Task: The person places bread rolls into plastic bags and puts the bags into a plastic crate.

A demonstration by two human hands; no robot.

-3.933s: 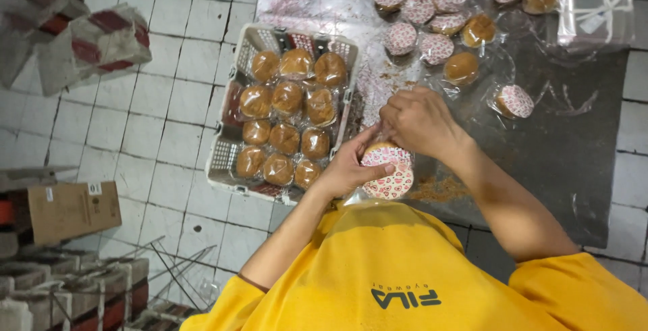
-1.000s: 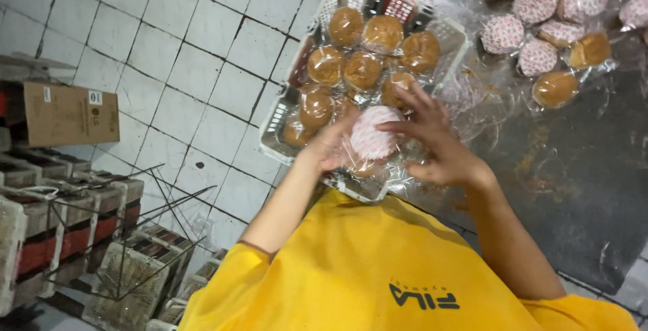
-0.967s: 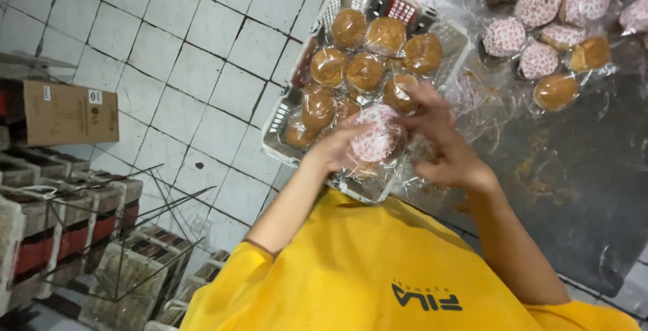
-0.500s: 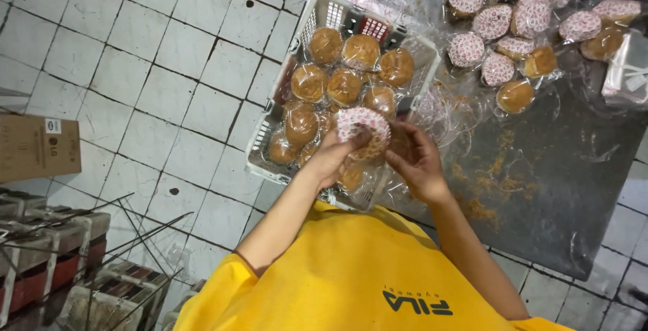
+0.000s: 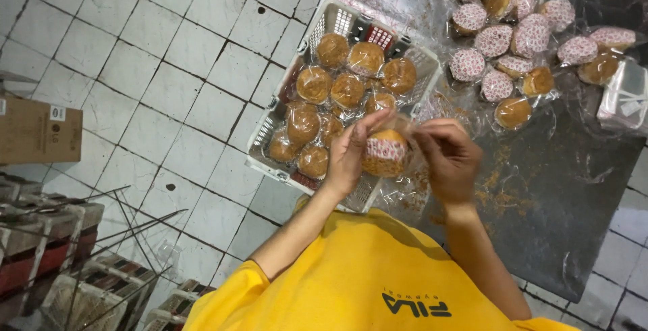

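We see the left hand (image 5: 351, 155) and the right hand (image 5: 449, 159) meeting at the centre of the view, both closed on one wrapped muffin (image 5: 385, 154) that sits in a red-and-white patterned paper cup inside clear film. The left fingers curl around the muffin's left side with the thumb up near its top; the right fingers pinch narrowly at the film on its upper right. The muffin is held above the near right corner of a white plastic basket (image 5: 270, 118), which lies at about eleven o'clock from the hands and rests partly on the white tiled floor (image 5: 162, 81). In the basket lie many wrapped brown muffins (image 5: 347, 90), packed close and touching one another. At about one o'clock from the hands, on a dark sheet (image 5: 574, 189), we find a loose heap of further cakes (image 5: 499, 40), some showing patterned cups, some brown tops. Crumbs (image 5: 499, 199) lie scattered on the sheet just right of the right hand. A cardboard box (image 5: 37, 132) stands at nine o'clock, well apart, and the yellow shirt (image 5: 364, 277) fills six o'clock.
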